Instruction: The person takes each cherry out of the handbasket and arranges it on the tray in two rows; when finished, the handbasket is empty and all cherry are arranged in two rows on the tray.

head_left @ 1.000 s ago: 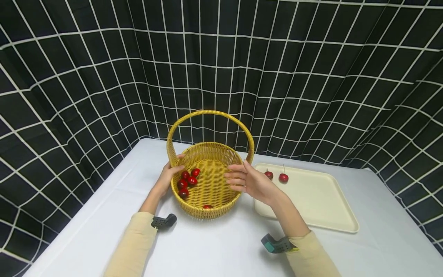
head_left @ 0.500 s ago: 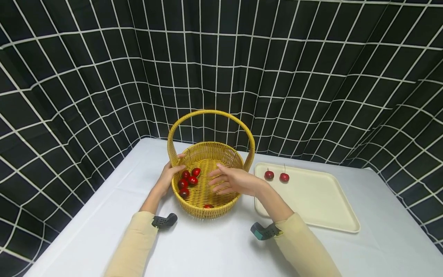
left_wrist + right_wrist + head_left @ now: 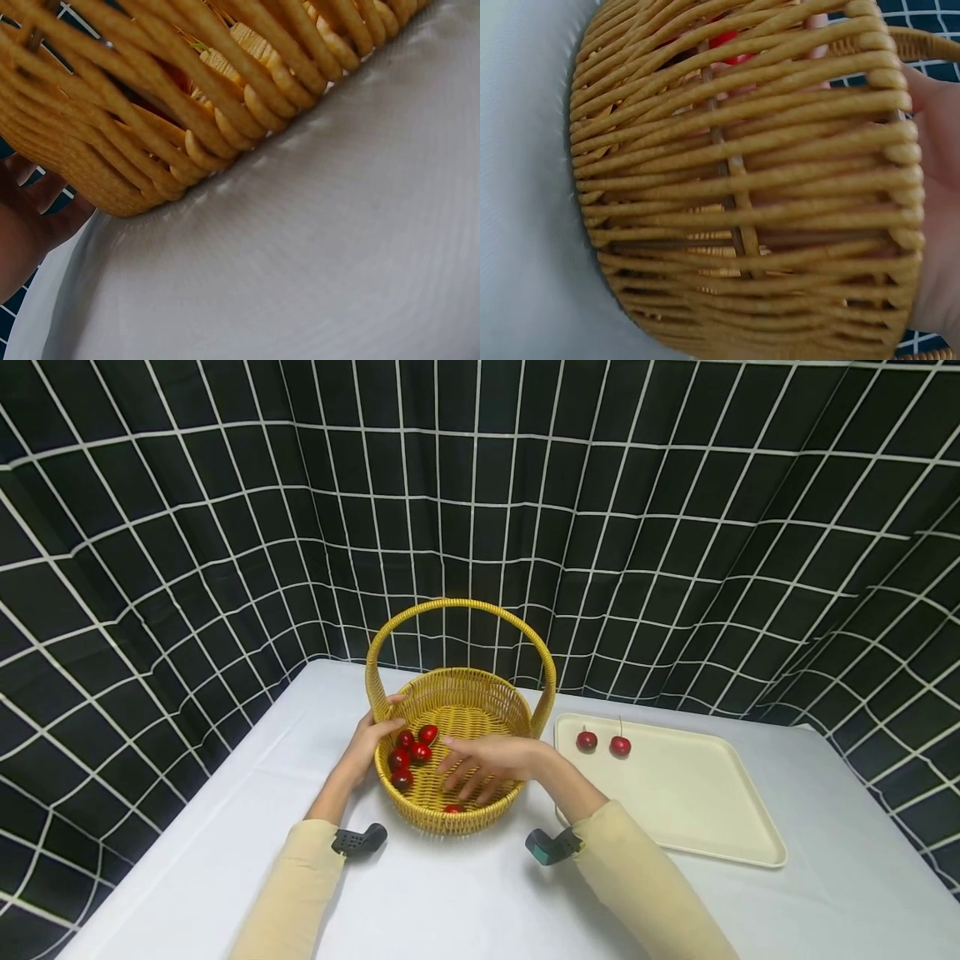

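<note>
A: Hands?
B: Left hand (image 3: 367,739) holds the basket (image 3: 442,822) at its left rim, thumb over the edge, other fingers outside. Right hand (image 3: 498,758) reaches over the right rim, fingers spread wide and holding nothing; contact with the weave, cannot tell.
A: Basket?
B: Upright, round, yellow-brown wicker. Wall gaps visible from both wrists. One tall arched handle (image 3: 471,602), its left foot beside the left thumb.
A: Contents?
B: Five cherries (image 3: 421,752) clustered between left thumb and right fingertips: glossy, deep red, some with darker patches. A lone cherry (image 3: 454,808) lies on the person's side of the right fingers, partly hidden by the near rim.
A: Outside?
B: Cream tray (image 3: 697,793), right of the right fingers, bearing a stemmed pair (image 3: 620,746), equally dark red.
</note>
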Available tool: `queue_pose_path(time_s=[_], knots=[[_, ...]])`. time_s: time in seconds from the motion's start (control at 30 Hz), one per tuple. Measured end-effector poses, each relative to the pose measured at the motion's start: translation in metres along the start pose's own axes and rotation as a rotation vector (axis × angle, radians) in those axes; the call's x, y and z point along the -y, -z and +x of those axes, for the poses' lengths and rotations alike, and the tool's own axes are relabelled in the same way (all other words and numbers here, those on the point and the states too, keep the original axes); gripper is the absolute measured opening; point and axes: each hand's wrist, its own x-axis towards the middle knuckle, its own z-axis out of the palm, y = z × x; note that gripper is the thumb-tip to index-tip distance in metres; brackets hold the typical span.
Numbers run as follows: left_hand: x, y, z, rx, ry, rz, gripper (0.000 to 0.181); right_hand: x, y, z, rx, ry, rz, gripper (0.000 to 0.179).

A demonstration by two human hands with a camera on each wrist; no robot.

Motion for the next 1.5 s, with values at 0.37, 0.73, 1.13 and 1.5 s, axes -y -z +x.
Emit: queue_pose_path(time_s=[0.37, 0.73, 1.13, 1.5], knots=[[0.000, -0.003, -0.001, 0.003, -0.009, 0.007, 0.049, -0.007, -0.005, 0.011, 0.022, -0.069, -0.116, 0.057], [-0.002, -0.004, 0.001, 0.004, -0.008, 0.000, 0.049, -0.011, -0.002, 0.014, 0.138, -0.033, -0.121, 0.041], [-0.013, -0.004, -0.005, 0.016, 0.023, -0.005, 0.049, -0.011, -0.003, 0.012, 0.199, 0.034, -0.069, 0.032], [-0.028, -0.007, -0.013, 0.020, 0.025, -0.012, 0.050, -0.010, 0.003, 0.013, 0.041, 0.173, 0.134, 0.034]])
